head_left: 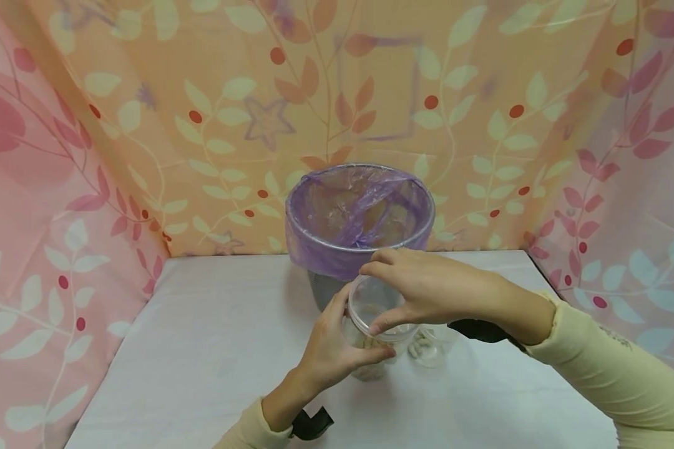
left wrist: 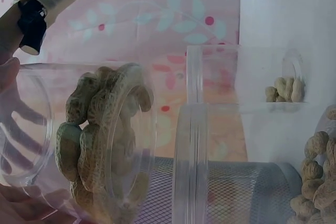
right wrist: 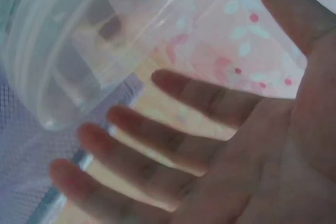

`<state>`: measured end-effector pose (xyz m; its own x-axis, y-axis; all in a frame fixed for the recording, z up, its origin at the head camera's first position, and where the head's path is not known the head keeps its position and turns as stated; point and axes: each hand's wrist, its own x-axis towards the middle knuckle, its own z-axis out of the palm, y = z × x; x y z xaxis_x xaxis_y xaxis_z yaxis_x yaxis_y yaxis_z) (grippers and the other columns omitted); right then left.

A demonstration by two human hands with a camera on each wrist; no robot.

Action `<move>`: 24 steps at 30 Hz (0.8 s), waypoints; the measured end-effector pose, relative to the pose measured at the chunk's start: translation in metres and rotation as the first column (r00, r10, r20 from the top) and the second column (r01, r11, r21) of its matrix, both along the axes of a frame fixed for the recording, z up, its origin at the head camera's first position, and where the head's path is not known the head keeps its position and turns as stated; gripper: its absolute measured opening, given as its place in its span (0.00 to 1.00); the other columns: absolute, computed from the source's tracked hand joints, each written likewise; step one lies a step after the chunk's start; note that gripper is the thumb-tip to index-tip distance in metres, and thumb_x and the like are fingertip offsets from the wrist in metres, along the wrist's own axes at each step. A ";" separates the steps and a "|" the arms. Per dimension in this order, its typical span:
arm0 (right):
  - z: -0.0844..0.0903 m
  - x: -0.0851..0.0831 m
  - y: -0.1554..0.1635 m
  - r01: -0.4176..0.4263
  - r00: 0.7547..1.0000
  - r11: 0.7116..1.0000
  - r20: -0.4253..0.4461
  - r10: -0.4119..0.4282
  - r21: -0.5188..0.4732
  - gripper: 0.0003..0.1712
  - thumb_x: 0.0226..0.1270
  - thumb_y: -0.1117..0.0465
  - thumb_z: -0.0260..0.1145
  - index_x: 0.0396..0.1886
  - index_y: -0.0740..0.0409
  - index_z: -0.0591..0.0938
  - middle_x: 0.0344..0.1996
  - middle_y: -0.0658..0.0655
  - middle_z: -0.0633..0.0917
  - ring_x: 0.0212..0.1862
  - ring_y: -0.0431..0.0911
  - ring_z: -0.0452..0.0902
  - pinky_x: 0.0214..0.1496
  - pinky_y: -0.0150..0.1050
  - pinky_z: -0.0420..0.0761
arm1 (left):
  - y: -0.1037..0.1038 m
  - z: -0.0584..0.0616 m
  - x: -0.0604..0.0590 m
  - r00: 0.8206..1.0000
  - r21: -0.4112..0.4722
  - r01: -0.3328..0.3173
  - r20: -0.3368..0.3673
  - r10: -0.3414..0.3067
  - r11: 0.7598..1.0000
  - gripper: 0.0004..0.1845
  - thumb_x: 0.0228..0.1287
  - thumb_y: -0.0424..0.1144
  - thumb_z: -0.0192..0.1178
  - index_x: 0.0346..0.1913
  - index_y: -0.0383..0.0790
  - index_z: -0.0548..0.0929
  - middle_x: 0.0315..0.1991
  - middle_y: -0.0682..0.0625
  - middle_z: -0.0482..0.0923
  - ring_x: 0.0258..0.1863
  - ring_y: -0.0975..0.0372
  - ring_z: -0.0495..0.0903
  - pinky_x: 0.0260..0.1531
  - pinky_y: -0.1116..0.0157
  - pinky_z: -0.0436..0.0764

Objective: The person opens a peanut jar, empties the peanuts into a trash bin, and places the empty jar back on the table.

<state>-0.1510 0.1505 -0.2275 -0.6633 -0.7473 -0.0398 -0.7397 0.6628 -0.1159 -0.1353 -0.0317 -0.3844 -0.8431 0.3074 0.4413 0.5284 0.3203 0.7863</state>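
Note:
A clear plastic jar (head_left: 365,300) is gripped at its side by my left hand (head_left: 334,346). Peanuts (left wrist: 84,142) lie inside it, toward its base, and the left wrist view shows it raised above two standing jars. Across the jar's mouth reaches my right hand (head_left: 432,284), thumb and fingers spread wide. Its fingers (right wrist: 142,171) look straight in the right wrist view, nothing between them. One standing clear jar (head_left: 435,349) has a few peanuts at its bottom. The nearer standing jar (left wrist: 190,171) holds more peanuts and is mostly hidden from the head view.
Behind the jars stands a metal mesh wastebasket (head_left: 320,290) lined with a purple plastic bag (head_left: 314,246). Everything stands on a white-covered table (head_left: 213,349). Floral curtains (head_left: 219,75) enclose the back and both sides.

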 end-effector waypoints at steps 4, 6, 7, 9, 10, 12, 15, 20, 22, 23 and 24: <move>-0.003 0.000 -0.006 0.079 0.997 0.996 0.018 -0.080 0.032 0.48 0.54 0.29 0.66 0.65 0.58 0.73 0.56 0.58 0.78 0.49 0.51 0.81 0.52 0.47 0.83 | 0.001 -0.001 -0.001 0.999 -0.018 -0.016 -0.034 0.015 1.000 0.58 0.38 0.53 0.80 0.74 0.53 0.58 0.63 0.53 0.71 0.54 0.62 0.76 0.51 0.63 0.81; -0.005 -0.001 -0.008 0.097 0.995 0.994 0.024 -0.098 0.042 0.49 0.53 0.30 0.67 0.65 0.59 0.72 0.55 0.58 0.78 0.46 0.50 0.81 0.50 0.45 0.83 | 0.001 -0.001 -0.001 0.999 -0.031 -0.026 -0.036 0.025 0.999 0.58 0.38 0.54 0.80 0.73 0.52 0.58 0.63 0.53 0.71 0.55 0.62 0.76 0.51 0.63 0.81; -0.005 -0.001 -0.009 0.104 0.994 0.993 0.024 -0.105 0.047 0.50 0.52 0.30 0.68 0.65 0.59 0.72 0.54 0.58 0.78 0.45 0.49 0.81 0.49 0.45 0.83 | 0.002 -0.002 -0.001 0.999 -0.036 -0.032 -0.041 0.031 0.999 0.58 0.38 0.54 0.80 0.73 0.52 0.58 0.63 0.52 0.72 0.55 0.61 0.76 0.51 0.62 0.82; -0.006 -0.001 -0.011 0.109 0.994 0.993 0.016 -0.110 0.051 0.51 0.51 0.30 0.69 0.66 0.60 0.71 0.54 0.58 0.79 0.45 0.50 0.81 0.49 0.45 0.83 | 0.001 -0.002 -0.001 0.998 -0.045 -0.042 -0.041 0.040 0.998 0.58 0.38 0.55 0.80 0.73 0.52 0.58 0.62 0.52 0.72 0.55 0.62 0.76 0.50 0.62 0.82; -0.007 -0.001 -0.011 0.111 0.994 0.992 0.012 -0.112 0.056 0.52 0.51 0.30 0.69 0.66 0.60 0.71 0.54 0.58 0.79 0.46 0.50 0.81 0.49 0.45 0.83 | 0.001 -0.002 -0.001 0.998 -0.047 -0.045 -0.041 0.043 0.998 0.58 0.37 0.55 0.80 0.73 0.52 0.58 0.62 0.52 0.72 0.55 0.62 0.76 0.50 0.62 0.82; -0.007 -0.001 -0.013 0.115 0.993 0.991 0.005 -0.115 0.066 0.53 0.51 0.31 0.69 0.67 0.61 0.70 0.54 0.59 0.79 0.48 0.51 0.81 0.50 0.47 0.83 | 0.001 -0.002 -0.001 0.998 -0.048 -0.052 -0.048 0.049 0.998 0.58 0.37 0.55 0.80 0.73 0.52 0.58 0.62 0.52 0.72 0.55 0.61 0.76 0.50 0.62 0.82; -0.008 -0.001 -0.015 0.120 0.993 0.990 0.005 -0.121 0.076 0.52 0.52 0.32 0.70 0.67 0.61 0.70 0.55 0.59 0.79 0.51 0.53 0.80 0.52 0.48 0.82 | 0.001 0.000 0.000 0.998 -0.043 -0.056 -0.041 0.054 0.998 0.58 0.37 0.55 0.80 0.73 0.52 0.59 0.61 0.52 0.73 0.54 0.62 0.77 0.50 0.62 0.81; -0.007 -0.003 -0.014 0.086 0.996 0.995 0.017 -0.087 0.057 0.49 0.51 0.36 0.73 0.66 0.59 0.71 0.55 0.56 0.78 0.54 0.51 0.78 0.54 0.48 0.81 | -0.002 0.002 -0.001 0.999 -0.023 -0.034 -0.019 0.034 0.999 0.58 0.36 0.53 0.81 0.73 0.51 0.59 0.61 0.50 0.73 0.55 0.60 0.77 0.51 0.61 0.82; -0.006 -0.005 -0.012 0.033 0.999 0.999 0.030 -0.034 0.034 0.47 0.50 0.39 0.74 0.65 0.58 0.72 0.56 0.55 0.77 0.55 0.50 0.77 0.56 0.47 0.81 | -0.003 0.003 -0.001 0.999 -0.022 -0.028 -0.016 0.027 0.999 0.59 0.36 0.52 0.81 0.73 0.50 0.59 0.62 0.49 0.73 0.56 0.58 0.77 0.52 0.61 0.82; -0.005 -0.006 -0.011 -0.002 0.999 1.000 0.040 0.001 0.022 0.47 0.49 0.40 0.75 0.65 0.58 0.72 0.56 0.54 0.77 0.56 0.49 0.76 0.56 0.47 0.80 | -0.003 0.003 -0.001 1.000 -0.022 -0.025 -0.013 0.024 0.999 0.59 0.36 0.51 0.81 0.74 0.49 0.59 0.62 0.49 0.73 0.56 0.57 0.77 0.52 0.61 0.82; -0.004 -0.007 -0.009 -0.039 0.998 0.999 0.052 0.039 0.011 0.47 0.48 0.41 0.76 0.65 0.57 0.72 0.57 0.54 0.77 0.57 0.48 0.76 0.57 0.46 0.80 | -0.004 0.004 -0.001 1.000 -0.020 -0.016 -0.012 0.016 1.000 0.59 0.36 0.51 0.81 0.74 0.49 0.59 0.62 0.48 0.73 0.56 0.57 0.77 0.52 0.61 0.82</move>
<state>-0.1579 0.1415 -0.2318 -0.6305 -0.7718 -0.0819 -0.7583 0.6351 -0.1471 -0.1364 -0.0355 -0.3808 -0.8425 0.3028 0.4456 0.5326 0.3439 0.7733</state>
